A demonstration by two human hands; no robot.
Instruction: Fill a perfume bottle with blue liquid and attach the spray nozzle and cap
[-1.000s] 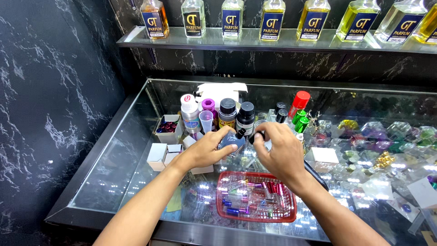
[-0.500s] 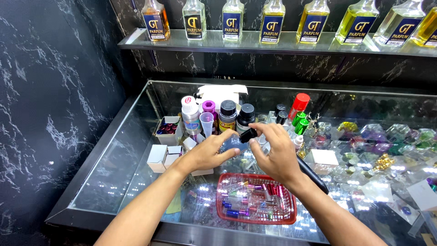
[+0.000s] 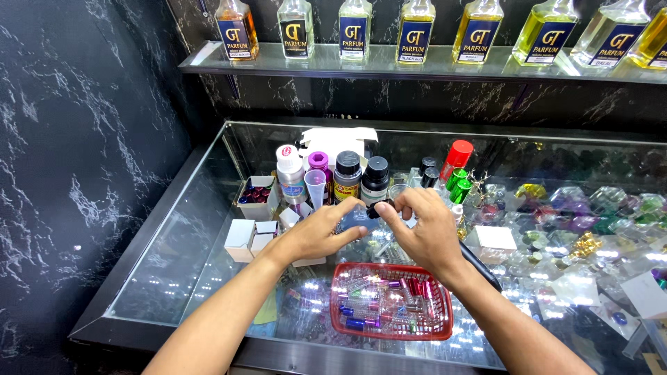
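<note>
Both my hands meet over the glass counter (image 3: 174, 278). My left hand (image 3: 316, 232) grips a small bluish glass bottle (image 3: 354, 217), mostly hidden by the fingers. My right hand (image 3: 424, 232) pinches a small black cap (image 3: 375, 210) at the top of that bottle, thumb and forefinger closed on it. Just below the hands sits a red plastic basket (image 3: 347, 323) filled with several small coloured roll-on vials.
Behind the hands stand several bottles: a white-capped one (image 3: 290, 173), a purple-capped one (image 3: 318, 167), two black-capped ones (image 3: 361, 177), a red-capped can (image 3: 455, 158). Small white boxes (image 3: 246, 239) lie at left. A glass shelf (image 3: 417, 66) above carries perfume bottles. A dark marble wall (image 3: 62, 173) stands left.
My hands have drawn slightly closer to me and lower, with the right fingers turning on the black cap. The basket and bottles have not moved.
</note>
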